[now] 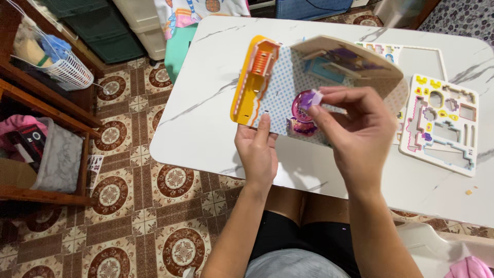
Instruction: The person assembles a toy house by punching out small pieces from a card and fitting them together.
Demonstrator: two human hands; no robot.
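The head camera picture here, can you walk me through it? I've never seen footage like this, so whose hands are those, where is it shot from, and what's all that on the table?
This is one picture from a camera worn on a person's head, looking down at their own two bare hands. No machine is involved.

The left hand grips the lower edge of a half-built card model, a little house with a dotted floor, an orange wall and a folded beige panel. The right hand pinches a small purple piece at its fingertips, just above the model's round pink part.

Below is a white marble-look table. On its right side lies a punched-out card sheet with most pieces gone. The patterned tile floor shows to the left.
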